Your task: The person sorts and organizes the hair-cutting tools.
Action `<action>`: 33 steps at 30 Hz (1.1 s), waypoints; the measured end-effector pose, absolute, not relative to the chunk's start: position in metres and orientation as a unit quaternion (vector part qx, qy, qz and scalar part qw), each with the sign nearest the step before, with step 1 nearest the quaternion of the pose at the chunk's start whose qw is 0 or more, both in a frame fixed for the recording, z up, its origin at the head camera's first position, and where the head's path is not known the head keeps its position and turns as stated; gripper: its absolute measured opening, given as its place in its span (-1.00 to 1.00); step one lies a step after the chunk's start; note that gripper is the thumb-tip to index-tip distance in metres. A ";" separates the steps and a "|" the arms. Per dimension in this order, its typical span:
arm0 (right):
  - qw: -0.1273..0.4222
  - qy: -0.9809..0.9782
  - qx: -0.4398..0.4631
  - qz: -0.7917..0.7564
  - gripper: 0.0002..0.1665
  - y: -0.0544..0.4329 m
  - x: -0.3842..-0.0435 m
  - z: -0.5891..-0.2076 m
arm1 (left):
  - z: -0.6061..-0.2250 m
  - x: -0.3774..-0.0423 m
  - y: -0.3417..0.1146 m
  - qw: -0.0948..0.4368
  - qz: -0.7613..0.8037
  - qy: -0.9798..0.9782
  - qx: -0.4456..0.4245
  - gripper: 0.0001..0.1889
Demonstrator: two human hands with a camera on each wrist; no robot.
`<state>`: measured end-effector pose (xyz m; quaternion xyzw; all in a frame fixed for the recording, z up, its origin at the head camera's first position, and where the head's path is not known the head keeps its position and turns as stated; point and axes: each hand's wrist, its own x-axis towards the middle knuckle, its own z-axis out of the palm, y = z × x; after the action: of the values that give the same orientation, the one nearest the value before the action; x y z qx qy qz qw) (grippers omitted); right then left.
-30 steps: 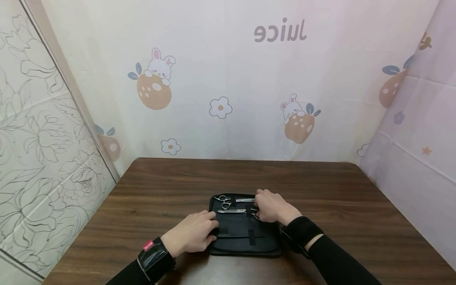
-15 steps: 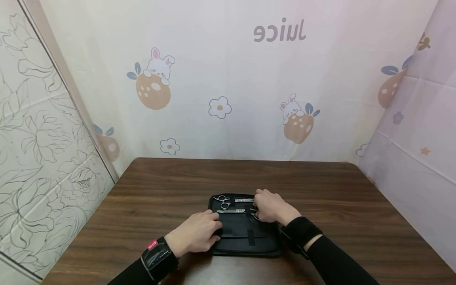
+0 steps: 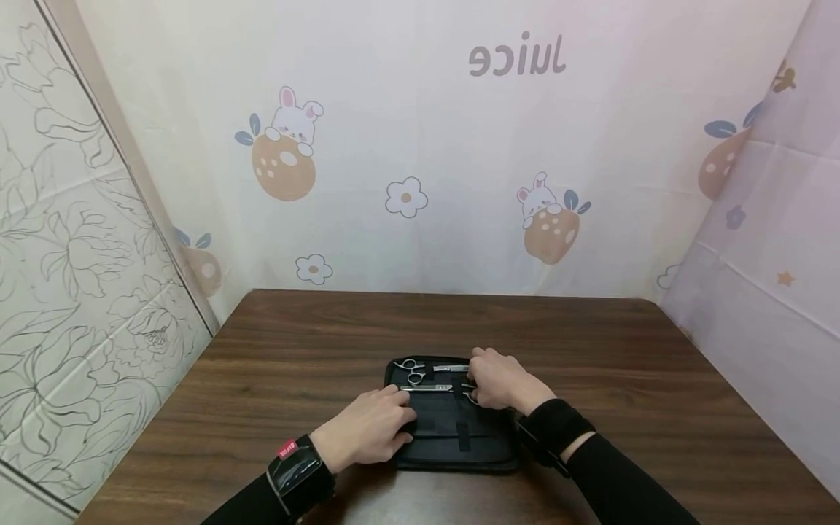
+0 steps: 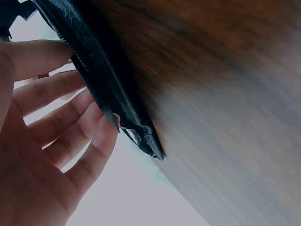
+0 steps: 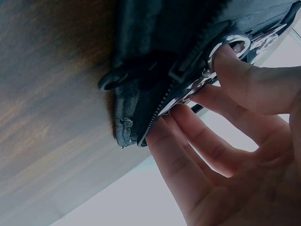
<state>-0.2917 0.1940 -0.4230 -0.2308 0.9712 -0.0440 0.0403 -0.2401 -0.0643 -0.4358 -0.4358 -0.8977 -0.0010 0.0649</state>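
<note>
A black zip case (image 3: 438,453) lies unfolded on the table, with silver scissors strapped inside. The upper pair (image 3: 416,378) has its finger rings at the left; the lower scissors (image 3: 426,389) point their blades left, their handles partly under my right hand (image 3: 504,380). In the right wrist view my thumb (image 5: 235,66) touches a shiny scissor ring (image 5: 211,60), and the fingers curl at the handles beside the zip edge. My left hand (image 3: 369,425) rests on the case's left edge, its loosely bent fingers reaching over the zip rim in the left wrist view.
The brown wooden table (image 3: 289,343) surrounds the case on all sides. A printed curtain (image 3: 459,248) hangs behind the table's far edge, with another on the right. A floral panel (image 3: 85,255) stands at the left.
My left hand has slid slightly right, further over the left edge of the case. My right hand stays at the scissor handles; the scissors have not visibly moved.
</note>
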 end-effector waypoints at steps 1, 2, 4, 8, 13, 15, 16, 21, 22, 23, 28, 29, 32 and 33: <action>0.040 0.971 -0.231 -0.044 -0.95 0.194 -0.292 -0.423 | -0.435 -0.240 -0.065 0.065 -0.002 -0.898 -0.436 -0.83; 0.042 0.971 -0.232 -0.044 -0.95 0.194 -0.292 -0.423 | -0.434 -0.240 -0.065 0.063 -0.002 -0.898 -0.435 -0.83; 0.045 0.970 -0.233 -0.045 -0.95 0.194 -0.292 -0.422 | -0.433 -0.240 -0.067 0.060 -0.004 -0.899 -0.433 -0.81; 0.048 0.971 -0.231 -0.048 -0.95 0.194 -0.292 -0.422 | -0.433 -0.240 -0.069 0.055 -0.009 -0.901 -0.430 -0.79; 0.046 0.971 -0.228 -0.048 -0.94 0.194 -0.292 -0.422 | -0.435 -0.239 -0.073 0.057 -0.004 -0.902 -0.427 -0.80; 0.047 0.971 -0.229 -0.048 -0.95 0.194 -0.292 -0.423 | -0.436 -0.239 -0.074 0.052 -0.007 -0.905 -0.423 -0.80; 0.049 0.971 -0.228 -0.048 -0.95 0.194 -0.292 -0.423 | -0.436 -0.239 -0.075 0.049 -0.010 -0.906 -0.421 -0.81; 0.050 0.972 -0.225 -0.045 -0.95 0.194 -0.292 -0.424 | -0.436 -0.239 -0.076 0.036 -0.017 -0.909 -0.415 -0.83; 0.049 0.972 -0.225 -0.045 -0.95 0.194 -0.292 -0.425 | -0.436 -0.239 -0.075 0.035 -0.017 -0.909 -0.414 -0.83; 0.048 0.972 -0.225 -0.046 -0.95 0.194 -0.292 -0.425 | -0.437 -0.240 -0.075 0.036 -0.016 -0.909 -0.414 -0.84; 0.047 0.972 -0.225 -0.048 -0.95 0.195 -0.291 -0.425 | -0.438 -0.239 -0.073 0.041 -0.014 -0.909 -0.414 -0.83; 0.046 0.972 -0.225 -0.050 -0.94 0.195 -0.291 -0.425 | -0.438 -0.239 -0.073 0.041 -0.013 -0.909 -0.415 -0.83; 0.044 0.972 -0.227 -0.051 -0.92 0.195 -0.289 -0.423 | -0.437 -0.238 -0.072 0.037 -0.013 -0.910 -0.413 -0.83; 0.044 0.972 -0.227 -0.053 -0.91 0.195 -0.289 -0.423 | -0.436 -0.238 -0.071 0.037 -0.012 -0.910 -0.413 -0.83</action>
<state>-0.2892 0.1951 -0.4228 -0.2267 0.9715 -0.0527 0.0441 -0.2382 -0.0712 -0.4365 -0.4128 -0.9100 -0.0120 0.0372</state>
